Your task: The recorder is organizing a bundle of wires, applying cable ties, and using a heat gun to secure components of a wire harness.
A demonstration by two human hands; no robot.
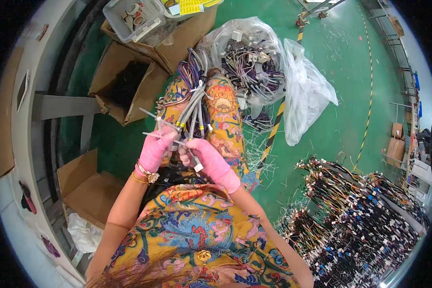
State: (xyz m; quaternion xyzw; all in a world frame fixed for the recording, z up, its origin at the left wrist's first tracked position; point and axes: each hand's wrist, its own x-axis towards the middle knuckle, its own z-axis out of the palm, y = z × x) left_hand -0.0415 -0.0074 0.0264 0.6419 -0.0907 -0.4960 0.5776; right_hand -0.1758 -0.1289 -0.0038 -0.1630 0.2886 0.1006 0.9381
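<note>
My left hand (154, 150), wrapped in pink, is closed with thin white strips that look like cable ties (151, 114) sticking out between its fingers. My right hand (209, 158), also in pink, is closed on a grey cable, whose white connector (198, 167) hangs below the fingers. The two hands almost meet over my lap. Just beyond them, a bundle of grey and purple cables (195, 103) lies across my thighs, gathered by a white tie. Some grey ends carry yellow bands. Where the fingertips meet, small details are hard to make out.
Ahead stands a clear plastic bag (254, 29) full of cables, beside a crumpled bag (305, 96). Cardboard boxes (144, 103) and a plastic bin (125, 33) are at left. Cable heaps (360, 225) fill the right. Loose white strips (264, 158) litter the green floor.
</note>
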